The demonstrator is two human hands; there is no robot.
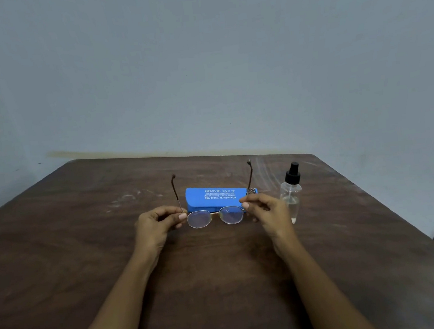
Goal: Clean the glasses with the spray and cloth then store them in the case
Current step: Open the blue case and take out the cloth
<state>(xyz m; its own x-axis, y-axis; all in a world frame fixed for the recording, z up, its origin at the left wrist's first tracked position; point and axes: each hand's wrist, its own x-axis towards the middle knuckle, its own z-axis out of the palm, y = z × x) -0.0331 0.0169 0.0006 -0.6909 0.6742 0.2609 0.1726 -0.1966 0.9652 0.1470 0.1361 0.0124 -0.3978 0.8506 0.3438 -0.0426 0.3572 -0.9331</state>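
Left hand (158, 224) and right hand (266, 212) each pinch a hinge corner of the glasses (214, 216), with the case (213, 195) just beyond at 12 o'clock. I judge them light and fragile, so I'd grip the frame, never the lenses.

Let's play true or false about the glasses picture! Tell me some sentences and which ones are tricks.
1. The left hand and the right hand both hold the glasses. True.
2. The blue case lies open. False: it is closed.
3. The spray bottle stands upright to the right of the case. True.
4. The glasses' arms are folded. False: they are unfolded, pointing away from the person.
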